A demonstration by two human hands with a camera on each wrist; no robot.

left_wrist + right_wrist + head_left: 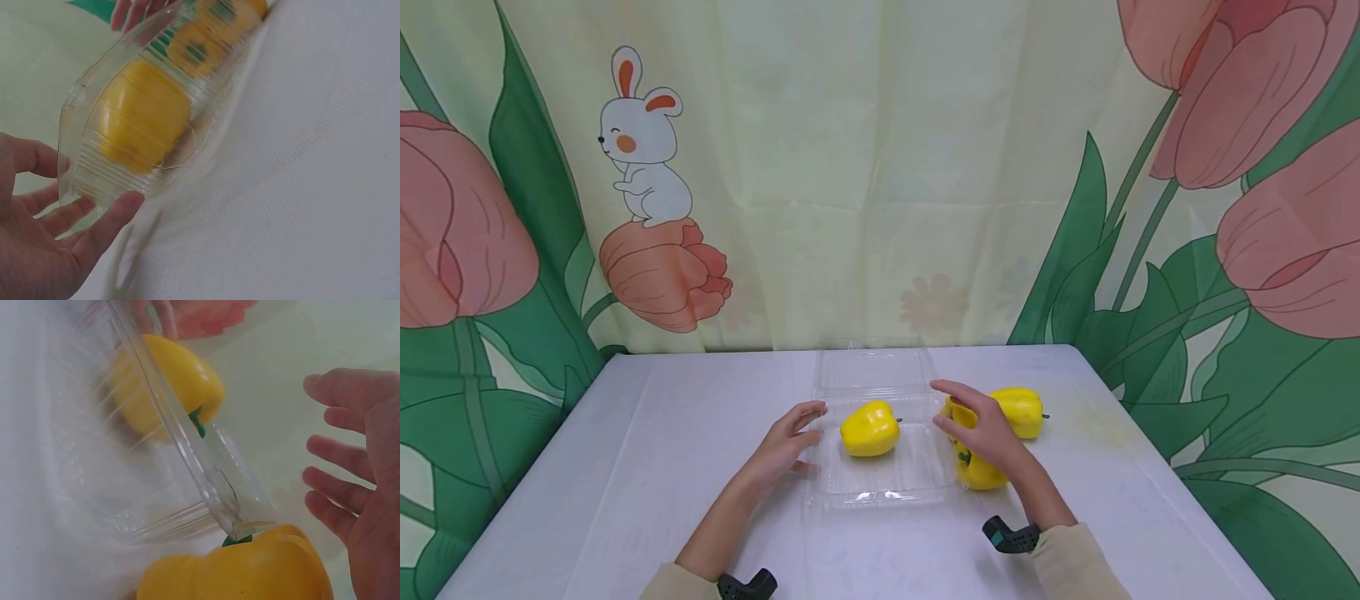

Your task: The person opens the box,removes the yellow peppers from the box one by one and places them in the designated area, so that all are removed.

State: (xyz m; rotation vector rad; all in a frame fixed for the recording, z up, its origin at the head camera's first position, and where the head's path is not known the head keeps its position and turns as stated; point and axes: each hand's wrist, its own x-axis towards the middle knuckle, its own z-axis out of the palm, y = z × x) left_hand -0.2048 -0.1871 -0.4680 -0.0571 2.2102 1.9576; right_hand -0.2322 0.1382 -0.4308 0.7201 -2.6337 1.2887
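A clear plastic clamshell container (925,477) lies with its lid folded back on the table, and one yellow bell pepper (869,429) rests in it. At its left wall is my left hand (786,446), fingers spread, thumb and fingertips right at the plastic (87,178). My right hand (985,425) hovers by the right wall, fingers apart with nothing in them. Under and behind it are more yellow bell peppers, one in front (981,475) and one farther back (1024,410), partly hidden by the hand. The front pepper's green stem (237,540) is close to the container's rim.
A white cloth covers the table (662,467). Behind it hangs a curtain (820,183) printed with tulips and a rabbit. The container's raised lid (874,367) reaches toward the table's far edge. A black wrist camera (1011,535) is strapped on the right arm.
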